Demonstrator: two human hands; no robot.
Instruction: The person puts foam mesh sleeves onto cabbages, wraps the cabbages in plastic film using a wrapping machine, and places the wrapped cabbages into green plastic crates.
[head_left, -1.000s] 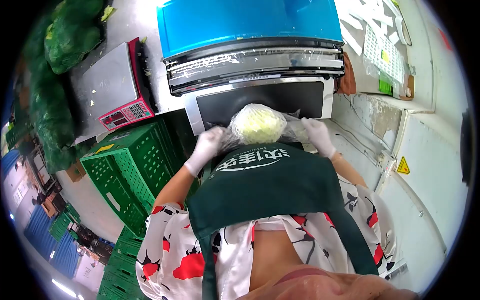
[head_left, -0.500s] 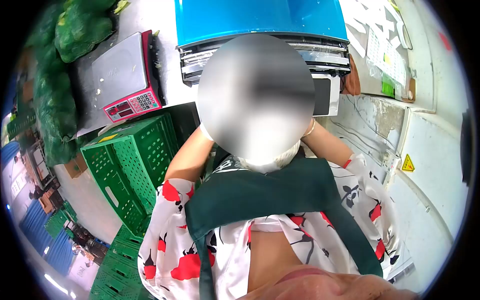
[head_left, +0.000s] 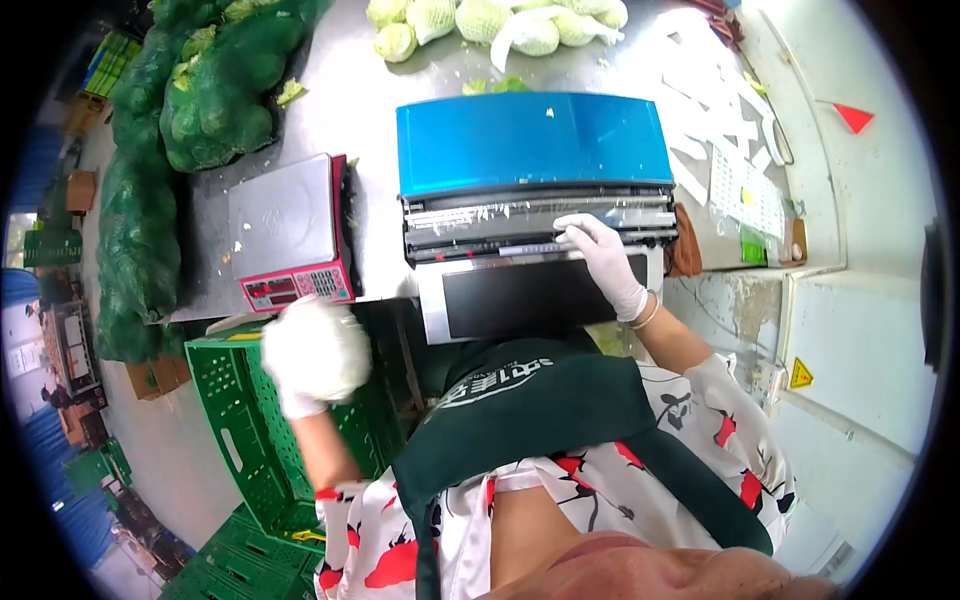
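The white-gloved left hand (head_left: 298, 376) gripped a pale round bundle (head_left: 325, 345), green plastic crate (head_left: 213, 390) beneath; a slack hold could drop it. The white-gloved right hand (head_left: 602, 262) seemed empty.

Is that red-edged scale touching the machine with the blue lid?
Apart: the head view shows a strip of tabletop between the scale and the blue-lidded machine.

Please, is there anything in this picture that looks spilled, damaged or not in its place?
Yes, slightly. Small scraps lie on the scale, where one might expect a clean surface. White strips are scattered untidily on the table at the right. Below them, the wall has a worn, discoloured patch.
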